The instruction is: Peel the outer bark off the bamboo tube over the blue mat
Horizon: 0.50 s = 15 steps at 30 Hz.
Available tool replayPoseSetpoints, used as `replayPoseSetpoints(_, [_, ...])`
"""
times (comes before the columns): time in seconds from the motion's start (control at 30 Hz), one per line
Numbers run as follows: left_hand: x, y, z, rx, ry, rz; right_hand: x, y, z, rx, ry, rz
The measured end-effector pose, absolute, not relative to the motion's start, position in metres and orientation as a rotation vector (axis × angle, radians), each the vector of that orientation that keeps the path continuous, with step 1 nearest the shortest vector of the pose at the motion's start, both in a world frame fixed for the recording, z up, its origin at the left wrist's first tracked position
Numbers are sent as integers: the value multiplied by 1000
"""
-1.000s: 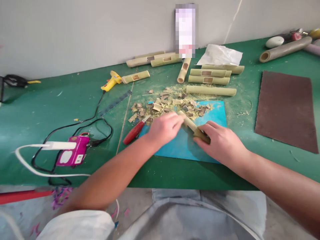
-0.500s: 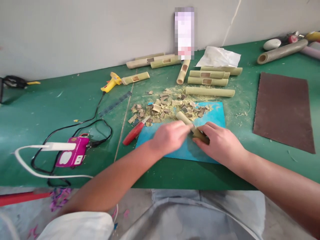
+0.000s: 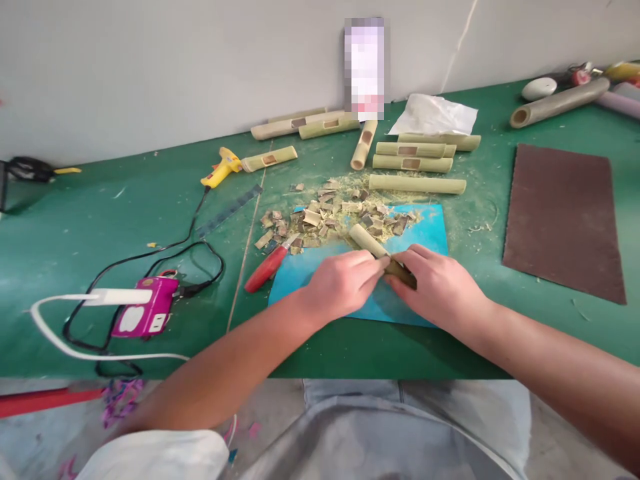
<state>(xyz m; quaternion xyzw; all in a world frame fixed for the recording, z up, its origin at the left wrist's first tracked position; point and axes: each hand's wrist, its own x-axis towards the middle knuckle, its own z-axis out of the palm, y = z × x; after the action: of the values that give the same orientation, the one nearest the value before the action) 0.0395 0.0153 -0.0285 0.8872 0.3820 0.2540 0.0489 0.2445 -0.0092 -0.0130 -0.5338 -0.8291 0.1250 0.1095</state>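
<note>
Bamboo tube in right hand — phone screen blurred beyond reading.

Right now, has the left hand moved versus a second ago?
Yes. Against the red-handled knife, the left hand has shifted rightward and nearer the person, along the bamboo tube toward the right hand.

Right hand grips near end of bamboo tube, over blue sheet. Left hand curled, fingertips at tube's middle; can't tell if holding anything. Bamboo chips piled behind, red-handled knife left, yellow glue gun farther left. Brown sheet right.
</note>
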Motion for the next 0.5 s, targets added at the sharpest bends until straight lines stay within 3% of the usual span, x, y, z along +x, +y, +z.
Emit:
replayPoseSetpoints(0.2, [33,26,-28,2599,1372,909,245,-11,-13,-1585,-2400,366])
replayPoseSetpoints(0.4, [39,20,-30,2678,1171,813,243,-13,-14,-1561,-2367,358])
replayPoseSetpoints(0.5, [38,22,-31,2664,1309,881,244,-13,-13,-1553,-2367,347])
